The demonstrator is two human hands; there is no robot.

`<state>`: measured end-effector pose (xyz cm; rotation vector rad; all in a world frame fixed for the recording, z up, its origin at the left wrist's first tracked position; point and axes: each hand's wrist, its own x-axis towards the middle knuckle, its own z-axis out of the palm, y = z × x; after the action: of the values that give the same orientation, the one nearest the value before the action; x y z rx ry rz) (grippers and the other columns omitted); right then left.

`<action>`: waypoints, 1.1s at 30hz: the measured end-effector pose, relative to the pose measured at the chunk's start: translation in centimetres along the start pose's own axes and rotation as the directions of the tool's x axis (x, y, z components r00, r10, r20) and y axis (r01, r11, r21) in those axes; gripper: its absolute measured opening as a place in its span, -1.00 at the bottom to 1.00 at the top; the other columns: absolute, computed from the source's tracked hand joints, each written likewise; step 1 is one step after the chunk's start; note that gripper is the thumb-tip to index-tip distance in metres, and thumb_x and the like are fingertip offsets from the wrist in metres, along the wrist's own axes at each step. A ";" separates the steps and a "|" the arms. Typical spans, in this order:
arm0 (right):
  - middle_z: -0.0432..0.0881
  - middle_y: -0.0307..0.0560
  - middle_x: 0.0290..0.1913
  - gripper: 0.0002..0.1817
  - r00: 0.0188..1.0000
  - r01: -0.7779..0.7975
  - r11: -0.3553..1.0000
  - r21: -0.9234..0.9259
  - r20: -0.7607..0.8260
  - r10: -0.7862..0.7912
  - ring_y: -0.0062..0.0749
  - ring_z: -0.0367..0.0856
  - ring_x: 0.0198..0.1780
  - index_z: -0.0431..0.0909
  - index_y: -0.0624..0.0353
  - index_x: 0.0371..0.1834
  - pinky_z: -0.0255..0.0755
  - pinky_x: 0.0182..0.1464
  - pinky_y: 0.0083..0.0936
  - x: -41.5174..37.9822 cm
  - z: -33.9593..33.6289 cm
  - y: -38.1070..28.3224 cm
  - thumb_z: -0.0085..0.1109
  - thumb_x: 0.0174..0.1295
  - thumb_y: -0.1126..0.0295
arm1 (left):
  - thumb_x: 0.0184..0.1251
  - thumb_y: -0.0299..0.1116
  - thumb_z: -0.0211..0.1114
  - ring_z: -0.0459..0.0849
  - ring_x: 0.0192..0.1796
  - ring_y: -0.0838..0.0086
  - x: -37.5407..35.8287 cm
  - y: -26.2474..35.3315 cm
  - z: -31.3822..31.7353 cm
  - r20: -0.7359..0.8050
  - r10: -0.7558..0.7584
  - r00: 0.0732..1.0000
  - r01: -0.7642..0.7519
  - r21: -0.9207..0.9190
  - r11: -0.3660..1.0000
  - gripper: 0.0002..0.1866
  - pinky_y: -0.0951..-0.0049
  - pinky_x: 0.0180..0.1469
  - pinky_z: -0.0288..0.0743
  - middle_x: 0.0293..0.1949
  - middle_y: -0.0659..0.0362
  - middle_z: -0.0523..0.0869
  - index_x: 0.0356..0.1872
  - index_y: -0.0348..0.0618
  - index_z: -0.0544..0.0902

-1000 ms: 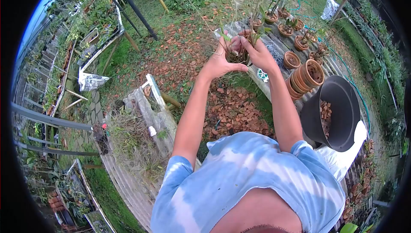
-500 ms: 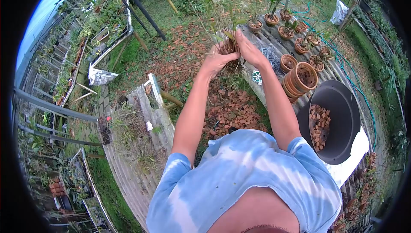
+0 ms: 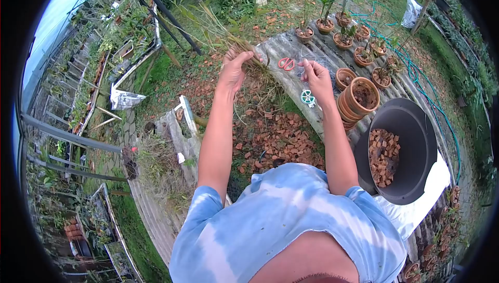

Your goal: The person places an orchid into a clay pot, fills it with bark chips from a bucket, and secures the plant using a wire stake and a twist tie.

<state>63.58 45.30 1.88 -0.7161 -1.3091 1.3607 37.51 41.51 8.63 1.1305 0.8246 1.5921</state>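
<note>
My left hand [image 3: 235,70] is closed around the base of an uprooted plant [image 3: 257,64] with long thin stems leaning to the upper left and stringy roots hanging below. On the corrugated bench, just left of my right hand, lie red-handled scissors [image 3: 286,63]. My right hand [image 3: 318,80] is pinched, thumb against fingers, over a tangle of thin grey wires [image 3: 326,63]; what is between the fingertips is too small to make out. A green and white round reel [image 3: 307,97] lies by the right wrist.
Stacked clay pots [image 3: 363,96] stand right of my forearm, with potted plants [image 3: 343,41] behind them. A large black tub [image 3: 410,127] holds brick chunks [image 3: 383,155]. A second bench [image 3: 161,205] on the left carries dry roots [image 3: 161,163]. Broken brick [image 3: 283,142] covers the space between.
My hands have come apart. The left moved left with the plant, which now tilts leftward; the right let go of the plant and moved right to the wires. The scissors are now visible.
</note>
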 end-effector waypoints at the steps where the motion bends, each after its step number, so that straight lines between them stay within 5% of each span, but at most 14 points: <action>1: 0.66 -0.36 -0.32 -0.67 0.998 -0.059 0.998 0.010 -0.027 0.059 -0.75 0.51 -0.33 0.73 0.25 0.02 0.50 -0.18 -0.64 -0.3 -0.5 1.1 0.15 0.65 0.18 | 0.41 -0.56 0.29 0.81 -0.07 0.29 0.1 0.2 0.3 -0.018 0.015 1.000 -0.016 -0.030 0.999 -0.77 0.13 0.09 0.78 -0.13 0.12 0.77 0.05 -0.22 0.63; 3: 0.57 -0.39 -0.38 -0.66 0.982 -0.172 0.985 0.032 -0.077 0.174 -0.73 0.51 -0.33 0.71 0.24 0.09 0.46 -0.19 -0.66 -0.7 -1.7 3.3 0.13 0.66 0.16 | 0.40 -0.56 0.35 0.81 -0.09 0.41 0.2 0.2 0.4 -0.023 0.014 1.000 -0.015 -0.031 0.999 -0.77 0.26 0.10 0.67 -0.20 0.19 0.82 0.04 -0.18 0.66; 4: 0.74 0.01 0.02 -0.51 0.968 -0.247 0.952 -0.178 -0.092 0.234 -0.37 0.72 -0.06 0.60 0.34 0.27 0.60 0.08 -0.38 -1.0 -2.4 3.6 0.22 0.59 0.10 | 0.39 -0.56 0.36 0.81 -0.08 0.42 0.5 0.2 0.1 -0.016 0.019 1.000 -0.019 -0.005 1.000 -0.76 0.27 0.11 0.67 -0.18 0.20 0.82 0.04 -0.17 0.67; 7: 0.56 0.30 0.37 -0.16 0.868 -0.175 0.720 -0.672 -0.450 -0.209 0.05 0.59 0.35 0.33 0.42 0.53 0.45 0.40 -0.12 -0.8 -2.6 3.2 0.34 0.46 -0.04 | 0.37 -0.55 0.42 0.78 -0.06 0.48 0.8 0.1 -0.4 -0.051 0.040 0.998 -0.034 0.114 0.993 -0.74 0.32 0.14 0.63 -0.14 0.22 0.82 0.04 -0.17 0.69; 8: 0.28 0.44 0.57 0.10 0.889 -0.092 0.799 -0.594 -0.410 -0.203 0.27 0.27 0.61 0.12 0.51 0.63 0.13 0.63 -0.01 -0.8 -3.1 1.0 0.42 0.34 -0.15 | 0.36 -0.54 0.44 0.77 -0.06 0.50 0.9 0.0 -0.4 -0.069 0.050 0.996 -0.039 0.160 0.986 -0.74 0.34 0.15 0.62 -0.13 0.23 0.82 0.05 -0.17 0.70; 12: 0.18 0.44 0.65 0.16 0.874 0.401 0.565 -0.721 0.116 -0.472 0.24 0.15 0.68 0.06 0.48 0.66 -0.07 0.70 -0.03 -1.5 1.6 -6.1 0.43 0.31 -0.18 | 0.38 -0.46 0.49 0.73 -0.01 0.55 1.1 -0.9 0.8 0.007 0.017 1.000 -0.018 0.297 0.955 -0.76 0.40 0.18 0.55 -0.09 0.24 0.82 0.02 -0.19 0.74; 15: 0.24 0.43 0.62 0.15 0.958 0.288 0.737 -0.612 0.188 -0.218 0.22 0.23 0.66 0.07 0.42 0.66 0.02 0.68 -0.02 -1.0 5.2 -4.2 0.45 0.29 -0.18 | 0.41 -0.52 0.47 0.80 -0.03 0.49 0.5 -0.8 4.5 0.037 -0.019 0.999 0.011 0.199 0.980 -0.74 0.36 0.17 0.64 -0.10 0.22 0.84 0.07 -0.17 0.70; 17: 0.39 0.39 0.53 0.04 0.960 0.279 0.846 -0.455 0.163 -0.229 0.16 0.39 0.57 0.15 0.39 0.62 0.18 0.60 -0.05 -0.5 5.9 -1.9 0.44 0.34 -0.12 | 0.49 -0.46 0.41 0.77 0.06 0.50 0.6 -1.2 4.2 0.104 -0.166 0.981 0.137 0.239 0.961 -0.68 0.36 0.20 0.62 0.03 0.20 0.82 0.21 -0.17 0.68; 21: 0.65 0.29 0.32 -0.22 0.980 0.151 0.941 -0.303 0.171 -0.103 0.01 0.65 0.36 0.27 0.30 0.55 0.45 0.39 -0.15 -0.5 6.1 -2.6 0.38 0.46 0.07 | 0.51 -0.15 0.46 0.61 0.32 0.49 -0.1 -1.4 4.2 0.228 -0.164 0.960 0.157 0.048 0.986 -0.33 0.32 0.37 0.49 0.33 0.18 0.64 0.51 -0.17 0.45; 22: 0.73 0.12 0.20 -0.40 0.966 0.240 0.924 -0.297 0.168 -0.197 -0.26 0.72 0.19 0.38 0.28 0.48 0.53 0.26 -0.26 -0.5 6.0 -1.8 0.32 0.53 0.21 | 0.50 -0.08 0.48 0.57 0.37 0.48 0.0 -1.5 3.7 0.295 -0.181 0.938 0.186 0.012 0.983 -0.24 0.31 0.41 0.46 0.38 0.18 0.60 0.57 -0.18 0.38; 25: 0.74 -0.06 0.13 -0.49 0.974 0.124 0.977 -0.171 0.210 -0.087 -0.45 0.67 0.11 0.49 0.31 0.38 0.52 0.23 -0.37 0.4 5.2 0.2 0.34 0.51 0.25 | 0.46 -0.11 0.54 0.59 0.23 0.54 0.0 -2.0 4.1 0.291 -0.207 0.934 0.141 0.231 0.963 -0.10 0.35 0.33 0.47 0.24 0.25 0.66 0.66 -0.18 0.25; 26: 0.74 -0.25 0.06 -0.61 0.972 0.179 0.966 -0.187 0.183 -0.145 -0.61 0.60 0.02 0.58 0.29 0.29 0.49 0.18 -0.50 0.7 5.0 0.9 0.31 0.55 0.29 | 0.35 -0.08 0.61 0.56 0.34 0.50 0.4 -1.8 4.0 0.338 -0.200 0.919 0.124 0.233 0.965 0.08 0.34 0.42 0.44 0.36 0.18 0.62 0.72 -0.20 0.11; 29: 0.74 -0.32 0.03 -0.65 0.990 0.044 0.993 0.109 0.132 -0.058 -0.66 0.60 0.02 0.60 0.23 0.30 0.47 0.17 -0.55 0.8 4.6 0.2 0.26 0.59 0.29 | 0.26 -0.08 0.68 0.53 0.44 0.41 0.4 -2.3 3.6 0.313 -0.112 0.943 -0.003 0.343 0.939 0.20 0.32 0.48 0.40 0.49 0.06 0.53 0.74 -0.21 0.04; 33: 0.75 -0.29 0.10 -0.62 1.000 0.014 0.994 0.106 -0.025 -0.011 -0.65 0.62 0.08 0.63 0.21 0.32 0.47 0.17 -0.53 0.7 3.0 -1.6 0.24 0.61 0.21 | 0.21 -0.10 0.70 0.50 0.53 0.25 -0.7 -2.6 2.9 0.263 -0.064 0.963 -0.093 0.546 0.833 0.12 0.20 0.52 0.41 0.54 -0.10 0.47 0.70 -0.16 0.20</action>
<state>61.05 44.73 4.19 -0.6487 -1.2108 1.3963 41.18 41.56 7.06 1.7292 1.1307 1.1878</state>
